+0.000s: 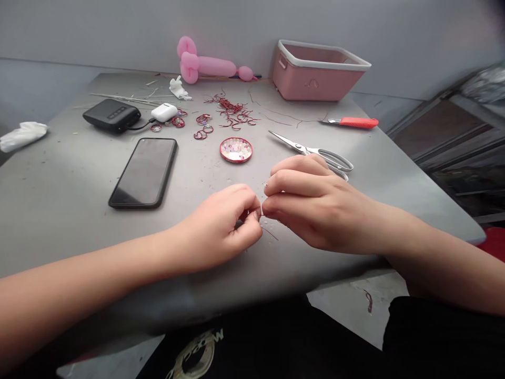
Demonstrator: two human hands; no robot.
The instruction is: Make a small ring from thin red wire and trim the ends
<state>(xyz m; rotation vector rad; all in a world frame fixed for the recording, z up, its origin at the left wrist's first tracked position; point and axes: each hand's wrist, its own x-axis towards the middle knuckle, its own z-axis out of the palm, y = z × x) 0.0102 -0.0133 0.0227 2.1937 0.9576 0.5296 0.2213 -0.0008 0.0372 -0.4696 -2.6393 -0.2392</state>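
Note:
Near the table's front edge, my left hand [221, 226] pinches a thin dark red cord [270, 233] between thumb and forefinger. Close by on its right, my right hand [319, 205] has its fingertips pressed together on the same cord, which spans the small gap between both hands. A tiny shiny bead [265, 185] shows at the right forefinger. Just beyond the hands lies a small round red-rimmed dish [235, 160] with pale and pink beads. Silver scissors [300, 148] rest behind my right hand, which partly covers their handles.
A black phone [144, 172] lies left; behind it sit a black power bank [111, 115] and a white earphone case [164, 112]. Red cord rings [200, 135] and cut cord pieces [232, 108] lie mid-table. Farther back are a red cutter knife [358, 122], a pink bin [311, 81] and a pink balloon [215, 66].

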